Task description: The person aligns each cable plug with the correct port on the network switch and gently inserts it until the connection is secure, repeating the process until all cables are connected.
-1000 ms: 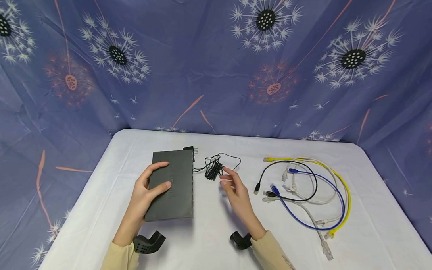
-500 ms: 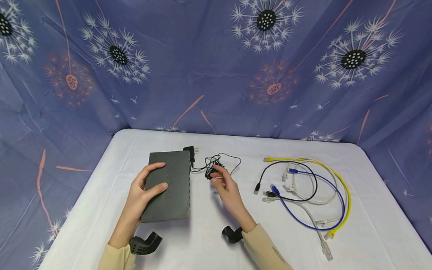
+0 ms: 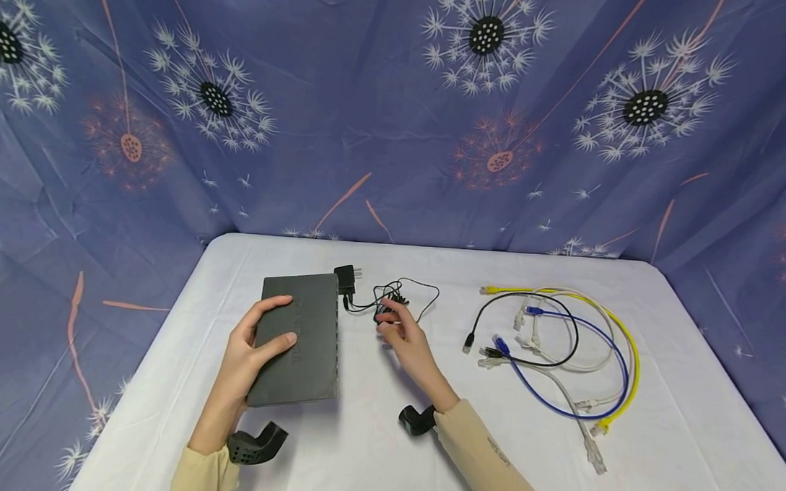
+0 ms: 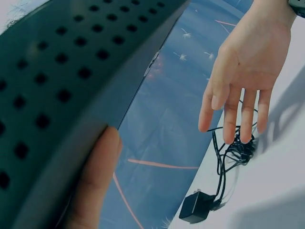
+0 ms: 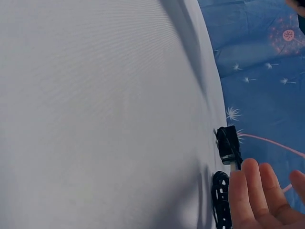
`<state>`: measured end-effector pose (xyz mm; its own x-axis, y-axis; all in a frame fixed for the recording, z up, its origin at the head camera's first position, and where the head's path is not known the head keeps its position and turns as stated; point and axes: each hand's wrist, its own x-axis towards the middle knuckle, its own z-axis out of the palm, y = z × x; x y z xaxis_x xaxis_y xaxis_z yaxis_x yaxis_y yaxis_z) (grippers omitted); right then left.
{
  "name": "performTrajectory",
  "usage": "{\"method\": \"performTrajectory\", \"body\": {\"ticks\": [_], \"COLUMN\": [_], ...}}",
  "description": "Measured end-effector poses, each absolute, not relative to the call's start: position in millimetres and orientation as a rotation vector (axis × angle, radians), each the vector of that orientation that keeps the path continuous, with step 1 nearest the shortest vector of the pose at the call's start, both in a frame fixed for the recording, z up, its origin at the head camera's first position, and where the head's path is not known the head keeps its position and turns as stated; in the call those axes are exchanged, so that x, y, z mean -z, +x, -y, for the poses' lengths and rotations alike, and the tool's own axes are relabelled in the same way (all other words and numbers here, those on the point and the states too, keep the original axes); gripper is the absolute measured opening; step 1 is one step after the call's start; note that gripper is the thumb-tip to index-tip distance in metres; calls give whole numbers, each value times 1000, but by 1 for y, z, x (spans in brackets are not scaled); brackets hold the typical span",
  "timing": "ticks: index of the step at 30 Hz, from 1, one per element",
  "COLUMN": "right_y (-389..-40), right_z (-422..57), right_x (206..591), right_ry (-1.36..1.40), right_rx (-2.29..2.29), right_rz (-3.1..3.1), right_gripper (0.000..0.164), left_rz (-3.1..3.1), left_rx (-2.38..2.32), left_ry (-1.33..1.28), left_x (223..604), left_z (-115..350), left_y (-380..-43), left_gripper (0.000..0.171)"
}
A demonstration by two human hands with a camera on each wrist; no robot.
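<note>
My left hand grips the box; my right hangs open by the cord.
My left hand [image 3: 249, 345] holds a flat, dark grey rectangular box [image 3: 308, 351] over the white cloth-covered tabletop [image 3: 373, 454], thumb on its face. My right hand [image 3: 412, 347], fingers nearly straight, holds nothing near a bundled thin black cord [image 4: 242, 151]; I cannot tell whether they touch. Beside the box lies a black pronged power adapter [image 3: 345, 280].
</note>
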<state>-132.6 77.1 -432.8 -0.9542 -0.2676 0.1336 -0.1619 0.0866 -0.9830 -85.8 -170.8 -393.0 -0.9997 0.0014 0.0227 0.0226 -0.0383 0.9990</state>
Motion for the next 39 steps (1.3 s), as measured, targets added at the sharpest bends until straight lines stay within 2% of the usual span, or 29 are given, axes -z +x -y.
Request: {"method": "performTrajectory", "body": {"ticks": [31,39], "right_y": [-157,-156], "right_z": [-57,-50], "right_x": [456,446], "right_ry": [-368,-338], "right_rx": [1971,1952], "right_rz": [-1988,-1973], "right_gripper": [46,45], "left_rz": [2173,2163], "left_rx": [2210,2228], "left_ry": [-3,-2], "left_x": [392,394], "left_z": [186,187], "left_y": [-81,-80], "left_gripper": [51,52]}}
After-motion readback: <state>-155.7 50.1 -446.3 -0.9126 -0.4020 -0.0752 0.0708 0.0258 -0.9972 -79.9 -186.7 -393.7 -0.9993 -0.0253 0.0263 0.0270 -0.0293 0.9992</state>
